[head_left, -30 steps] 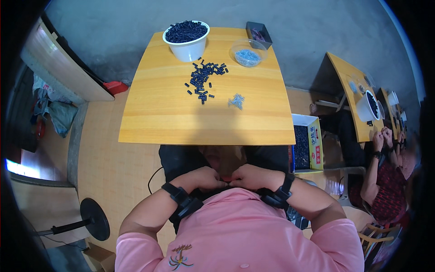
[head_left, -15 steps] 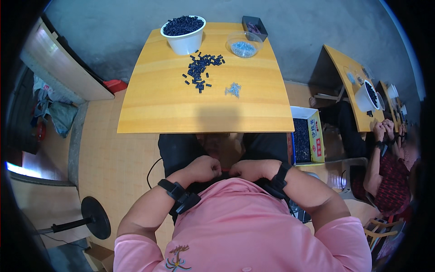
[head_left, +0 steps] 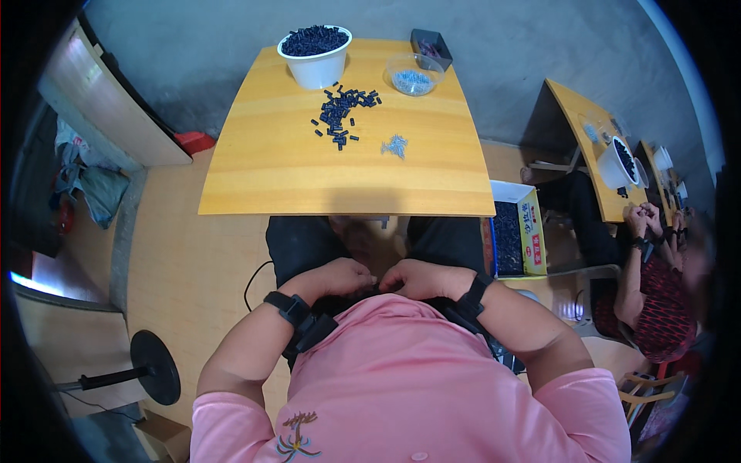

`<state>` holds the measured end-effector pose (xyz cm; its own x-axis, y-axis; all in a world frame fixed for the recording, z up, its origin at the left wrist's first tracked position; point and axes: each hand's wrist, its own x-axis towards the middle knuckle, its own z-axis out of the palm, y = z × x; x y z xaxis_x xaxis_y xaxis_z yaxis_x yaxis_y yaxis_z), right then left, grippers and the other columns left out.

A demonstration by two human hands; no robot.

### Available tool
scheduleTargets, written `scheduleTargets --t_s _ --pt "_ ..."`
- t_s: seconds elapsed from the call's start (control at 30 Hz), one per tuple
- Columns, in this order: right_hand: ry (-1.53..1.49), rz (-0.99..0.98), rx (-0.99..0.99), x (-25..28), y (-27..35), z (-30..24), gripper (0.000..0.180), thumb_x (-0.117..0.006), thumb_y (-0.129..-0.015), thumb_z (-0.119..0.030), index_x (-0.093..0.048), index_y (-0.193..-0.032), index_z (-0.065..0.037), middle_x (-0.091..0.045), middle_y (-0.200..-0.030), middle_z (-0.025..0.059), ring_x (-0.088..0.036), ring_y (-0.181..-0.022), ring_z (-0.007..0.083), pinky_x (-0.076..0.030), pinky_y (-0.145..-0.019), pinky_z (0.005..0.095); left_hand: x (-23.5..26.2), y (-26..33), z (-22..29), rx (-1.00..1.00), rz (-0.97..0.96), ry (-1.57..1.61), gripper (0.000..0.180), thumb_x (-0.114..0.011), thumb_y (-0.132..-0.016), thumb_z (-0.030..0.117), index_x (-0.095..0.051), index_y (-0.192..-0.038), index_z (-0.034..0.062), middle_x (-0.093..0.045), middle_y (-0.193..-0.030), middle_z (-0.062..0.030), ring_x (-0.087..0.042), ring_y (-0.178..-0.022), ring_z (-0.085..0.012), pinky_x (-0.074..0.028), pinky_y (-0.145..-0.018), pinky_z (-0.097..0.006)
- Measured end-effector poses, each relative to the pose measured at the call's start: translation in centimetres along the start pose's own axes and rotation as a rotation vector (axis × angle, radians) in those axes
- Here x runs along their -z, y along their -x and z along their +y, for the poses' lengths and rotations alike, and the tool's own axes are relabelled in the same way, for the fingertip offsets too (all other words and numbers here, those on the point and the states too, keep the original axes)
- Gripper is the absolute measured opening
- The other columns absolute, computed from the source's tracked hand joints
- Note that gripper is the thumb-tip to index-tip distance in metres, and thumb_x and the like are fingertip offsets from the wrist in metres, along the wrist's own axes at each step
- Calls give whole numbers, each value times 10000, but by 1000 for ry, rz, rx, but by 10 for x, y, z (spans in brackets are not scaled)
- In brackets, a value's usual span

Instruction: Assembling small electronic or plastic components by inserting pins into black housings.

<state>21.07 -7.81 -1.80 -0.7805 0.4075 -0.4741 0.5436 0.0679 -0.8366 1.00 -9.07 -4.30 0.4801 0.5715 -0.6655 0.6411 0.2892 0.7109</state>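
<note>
Over my lap, below the table's near edge, my left hand (head_left: 345,276) and my right hand (head_left: 421,278) meet with curled, closed fingertips. Whatever they pinch between them is too small and hidden to name. On the yellow wooden table (head_left: 270,177) lies a loose heap of short black cylindrical pieces (head_left: 337,114). To its right is a little pile of small silvery metal pins (head_left: 394,146). A white tub (head_left: 319,71) heaped with the same black pieces stands at the far left of the table. A clear round bowl (head_left: 414,77) of silvery pins sits at the far right.
A dark open box (head_left: 432,46) stands behind the bowl. Beside my right leg, a carton (head_left: 532,239) holds many black pieces. Farther right, a co-worker's hands (head_left: 642,218) meet at another table (head_left: 575,116). A round black stand base (head_left: 157,367) is at lower left.
My two hands have drawn closer, the right one moving left toward the left one. The whole view has shifted slightly, so the table appears a little higher.
</note>
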Motion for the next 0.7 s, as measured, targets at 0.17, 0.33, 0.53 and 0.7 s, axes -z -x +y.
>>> scheduleTargets --t_s 0.17,0.33,0.53,0.7 --pt "213 -13 87 1 1 -11 225 -667 -741 -130 -664 -935 -15 -649 -859 105 -603 -787 177 -469 -717 282 -4 -8 5 -36 17 -321 398 -568 -791 390 -673 -822 7 -630 -683 -97 -592 -630 -201 -460 -586 -296" --pt "-7 -17 107 5 11 -8 208 -667 -717 -130 -683 -901 -35 -658 -795 103 -611 -723 225 -477 -682 295 -4 -11 21 62 -64 -423 505 -599 -726 482 -676 -797 -12 -642 -685 -128 -635 -660 -250 -484 -584 -321" --pt "46 -25 187 4 21 -16 166 -683 -763 -142 -674 -881 -27 -585 -819 59 -558 -788 173 -443 -710 265 -4 -10 18 113 -126 -260 534 -617 -711 494 -671 -835 -23 -650 -734 -117 -636 -668 -216 -488 -579 -307" --pt "25 -63 166 4 24 -21 171 -667 -771 -133 -669 -903 -26 -599 -829 73 -567 -787 181 -447 -717 271 -5 1 14 36 -107 -119 425 -642 -712 428 -679 -817 18 -651 -746 -97 -609 -627 -219 -474 -571 -322"
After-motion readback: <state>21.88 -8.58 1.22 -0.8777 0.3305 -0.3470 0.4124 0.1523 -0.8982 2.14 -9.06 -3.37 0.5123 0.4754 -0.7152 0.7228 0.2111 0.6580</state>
